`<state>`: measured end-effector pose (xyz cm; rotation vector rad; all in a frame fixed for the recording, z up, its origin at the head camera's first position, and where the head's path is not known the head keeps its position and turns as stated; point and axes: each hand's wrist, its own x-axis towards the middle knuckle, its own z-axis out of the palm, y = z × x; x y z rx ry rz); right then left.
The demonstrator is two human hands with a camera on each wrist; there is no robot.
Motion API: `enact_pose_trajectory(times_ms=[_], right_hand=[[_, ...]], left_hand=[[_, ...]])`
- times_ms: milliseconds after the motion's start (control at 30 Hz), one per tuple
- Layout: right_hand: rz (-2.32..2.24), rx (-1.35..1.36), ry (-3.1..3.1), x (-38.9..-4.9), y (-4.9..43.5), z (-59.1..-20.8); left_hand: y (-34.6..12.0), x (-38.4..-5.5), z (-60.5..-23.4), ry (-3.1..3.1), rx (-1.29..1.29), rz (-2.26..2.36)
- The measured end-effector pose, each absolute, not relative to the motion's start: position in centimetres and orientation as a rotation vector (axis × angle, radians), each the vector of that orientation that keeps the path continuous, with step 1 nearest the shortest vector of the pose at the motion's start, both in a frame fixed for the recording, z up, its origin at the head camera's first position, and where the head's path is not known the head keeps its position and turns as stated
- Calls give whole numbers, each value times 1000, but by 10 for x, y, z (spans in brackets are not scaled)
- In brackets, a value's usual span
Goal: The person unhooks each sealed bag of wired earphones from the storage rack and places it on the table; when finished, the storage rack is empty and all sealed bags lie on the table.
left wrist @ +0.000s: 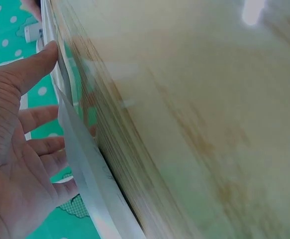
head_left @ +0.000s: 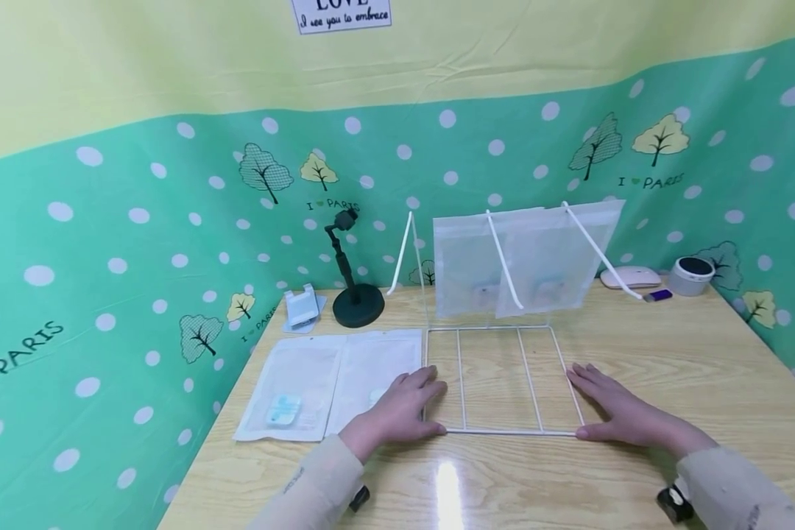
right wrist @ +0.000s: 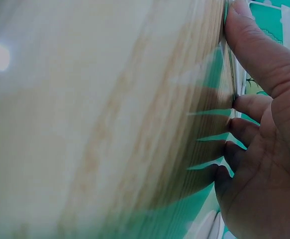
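Observation:
A white wire rack (head_left: 510,432) stands on the table, its flat base in front and three prongs slanting up behind. Two translucent white pouches (head_left: 465,250) hang on the prongs, overlapping, with faint contents low inside. My left hand (head_left: 400,412) lies over the base's left side, fingers spread and the thumb at the front left corner. At the opposite side, my right hand (head_left: 626,416) touches the base with fingers extended, its thumb by the front right corner. Both wrist views show the left palm (left wrist: 20,184) and right palm (right wrist: 264,184) with relaxed fingers, no object gripped.
Left of the rack lie flat white pouches (head_left: 305,375), one with a pale blue item inside. A black stand (head_left: 358,305) and a light blue holder (head_left: 301,305) are behind them. At the back right sit a white mouse (head_left: 631,277), a purple USB stick (head_left: 658,295) and a white round device (head_left: 691,276).

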<state>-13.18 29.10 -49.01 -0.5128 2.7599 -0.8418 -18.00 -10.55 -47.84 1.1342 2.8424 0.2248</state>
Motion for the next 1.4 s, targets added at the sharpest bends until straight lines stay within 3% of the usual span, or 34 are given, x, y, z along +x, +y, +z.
enact_pose_trajectory(times_ms=[867,1133,1400], right_hand=[[-827,-511,2747,-135,293,-486],[-1074,-310,2897,-160,292,-463],[-1547,-43,2970,-194,296,-416]], left_hand=[[-103,-182,-477,2855,1020,271],[-106,-181,-476,2853,989,294],[-105,-182,-479,2851,981,321]])
